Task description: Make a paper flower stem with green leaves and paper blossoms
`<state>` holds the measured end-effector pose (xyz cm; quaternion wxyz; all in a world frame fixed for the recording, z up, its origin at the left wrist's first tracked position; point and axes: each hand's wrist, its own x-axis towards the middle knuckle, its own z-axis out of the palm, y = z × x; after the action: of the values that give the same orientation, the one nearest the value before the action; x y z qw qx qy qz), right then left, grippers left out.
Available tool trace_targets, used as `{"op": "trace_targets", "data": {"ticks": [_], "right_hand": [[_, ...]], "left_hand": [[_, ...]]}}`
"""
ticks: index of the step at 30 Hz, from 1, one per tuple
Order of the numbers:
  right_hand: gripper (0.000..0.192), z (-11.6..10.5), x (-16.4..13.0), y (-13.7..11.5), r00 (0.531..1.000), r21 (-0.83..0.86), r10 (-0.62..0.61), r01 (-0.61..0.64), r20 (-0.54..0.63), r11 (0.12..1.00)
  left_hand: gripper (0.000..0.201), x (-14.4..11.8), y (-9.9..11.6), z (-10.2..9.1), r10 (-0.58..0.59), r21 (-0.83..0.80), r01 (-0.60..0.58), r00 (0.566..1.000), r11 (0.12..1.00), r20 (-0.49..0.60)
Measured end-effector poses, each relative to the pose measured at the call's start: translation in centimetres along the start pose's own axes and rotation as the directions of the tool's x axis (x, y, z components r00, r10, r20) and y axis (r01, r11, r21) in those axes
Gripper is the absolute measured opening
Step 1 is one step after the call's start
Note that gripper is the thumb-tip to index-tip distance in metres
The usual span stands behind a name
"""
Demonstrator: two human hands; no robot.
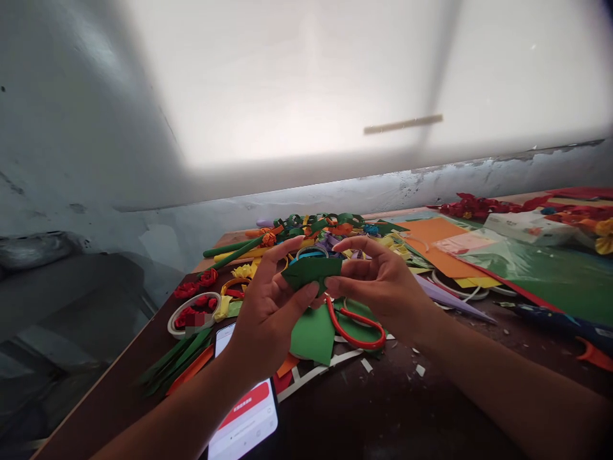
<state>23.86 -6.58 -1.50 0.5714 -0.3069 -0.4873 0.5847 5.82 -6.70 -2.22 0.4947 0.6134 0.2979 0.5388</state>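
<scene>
A small piece of dark green paper (312, 271) is held up above the table between both hands. My left hand (278, 294) pinches its lower left part, thumb in front. On its right edge, the thumb and fingers of my right hand (371, 278) are closed. Just below lie red-handled scissors (361, 342), their blades partly hidden by papers and hands. A larger green sheet (313, 335) rests beside the scissors. Under my left forearm is a phone (253, 421) with a lit screen.
Red paper flowers sit in a white ring (173, 324) at left, near green strips (179, 358). Orange paper (443, 246), a plastic-wrapped green pack (536, 275), a purple cone (450, 300) and a glue gun (565, 322) lie at right. Paper scraps (366, 365) dot the table.
</scene>
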Motion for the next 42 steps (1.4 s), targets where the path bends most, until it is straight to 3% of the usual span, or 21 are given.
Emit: {"op": "trace_targets", "data": {"ticks": [13,21,27,36,42], "right_hand": [[0.056,-0.34,0.17,0.47,0.998,0.053,0.002,-0.005,0.061,0.999],[0.052,-0.25,0.36,0.41,1.0,-0.024,0.025,-0.025,-0.011,0.999],[0.053,-0.57,0.39,0.65,1.0,-0.011,0.0,0.0,0.027,1.0],[0.048,-0.17,0.15,0.36,0.999,-0.078,0.003,-0.006,-0.042,0.997],[0.049,0.0,0.25,0.34,0.997,-0.106,-0.006,-0.002,-0.078,0.994]], "left_hand": [[0.071,-0.02,0.03,0.56,0.008,-0.001,-0.008,1.0,1.0,0.015],[0.084,-0.1,-0.12,0.59,0.001,0.041,-0.002,1.0,0.999,0.009],[0.073,0.02,-0.65,0.65,0.08,0.01,-0.081,0.996,0.997,0.036],[0.07,-0.27,-0.55,0.62,0.063,0.036,-0.065,0.997,0.997,0.045],[0.089,-0.43,-0.3,0.71,0.021,0.014,-0.022,0.997,1.0,0.079]]}}
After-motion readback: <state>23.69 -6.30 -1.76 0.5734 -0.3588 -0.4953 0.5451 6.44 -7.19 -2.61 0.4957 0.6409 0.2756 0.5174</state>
